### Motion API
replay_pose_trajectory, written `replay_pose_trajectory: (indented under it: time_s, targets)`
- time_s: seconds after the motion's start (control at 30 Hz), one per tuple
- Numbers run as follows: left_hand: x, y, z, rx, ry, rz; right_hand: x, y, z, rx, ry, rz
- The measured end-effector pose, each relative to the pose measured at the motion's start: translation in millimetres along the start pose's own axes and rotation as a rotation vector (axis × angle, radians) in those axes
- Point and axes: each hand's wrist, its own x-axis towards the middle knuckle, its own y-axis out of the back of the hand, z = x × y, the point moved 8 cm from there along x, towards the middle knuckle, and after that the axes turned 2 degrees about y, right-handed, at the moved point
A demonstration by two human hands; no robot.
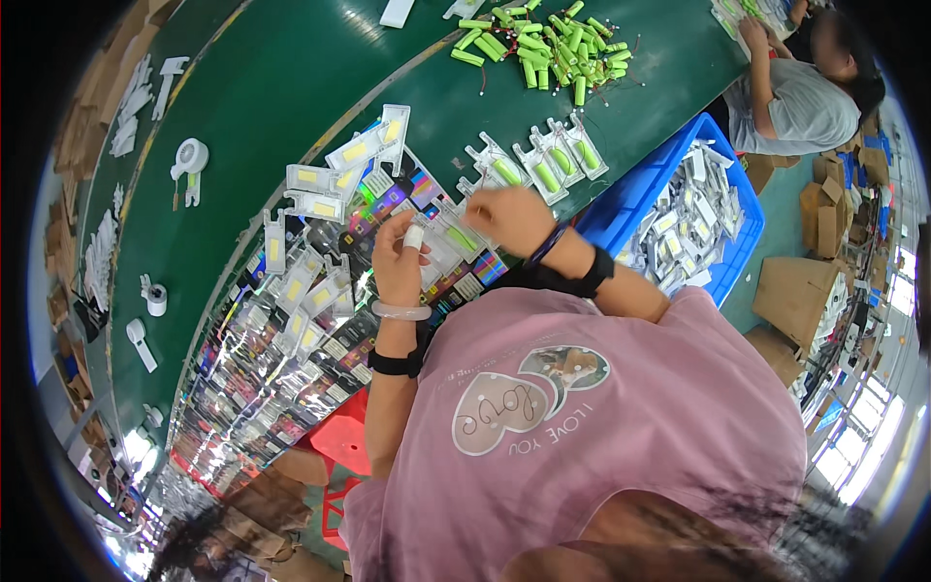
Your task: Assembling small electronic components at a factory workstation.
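Observation:
My left hand (pixel 396 262), a white wrap on one digit, is closed with fingers curled beside a white plastic casing (pixel 441 254). My right hand (pixel 519 221) is closed over the far side of the same work spot, fingertips bunched together. What either hand grips is too small or hidden to make out. A green cylindrical battery (pixel 464 239) lies in a pale casing between the hands. Just beyond my right hand, several white casings (pixel 545 175) with green batteries and thin wires stand in a row on the green table.
A heap of green batteries (pixel 553 48) lies at the far side. White casings with yellow panels (pixel 315 179) cover shiny printed sheets (pixel 291 364) at left. A blue bin (pixel 722 267) full of casings stands at right. Another person (pixel 790 102) sits beyond. A red stool (pixel 341 436) is below.

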Motion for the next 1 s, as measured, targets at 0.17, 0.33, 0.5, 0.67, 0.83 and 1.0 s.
replay_pose_trajectory:
  time_s: [0.17,0.33,0.5,0.67,0.83,1.0]
  targets:
    - [-3.2,1.8,-0.1,-0.005,0.008,0.004,81.3,82.4,66.6,-0.062,-0.016,0.449]
    - [-5.4,-0.8,-4.1,0.024,0.015,-0.002,152.1,87.3,94.8,-0.486,-0.156,0.392]
    - [-5.6,-0.3,-4.0,0.002,0.016,-0.029,139.4,47.8,99.9,-0.489,-0.146,0.047]
    - [-9.4,-5.2,13.3,-0.051,0.030,-0.082,73.7,58.2,30.6,0.004,0.231,0.181]
    - [-15.3,-27.5,34.7,-0.279,0.207,-0.190,34.7,57.2,-13.4,0.267,0.371,0.084]
    - [-20.8,-49.3,35.4,-0.384,0.270,-0.369,10.8,53.6,-38.9,0.030,0.538,0.135]
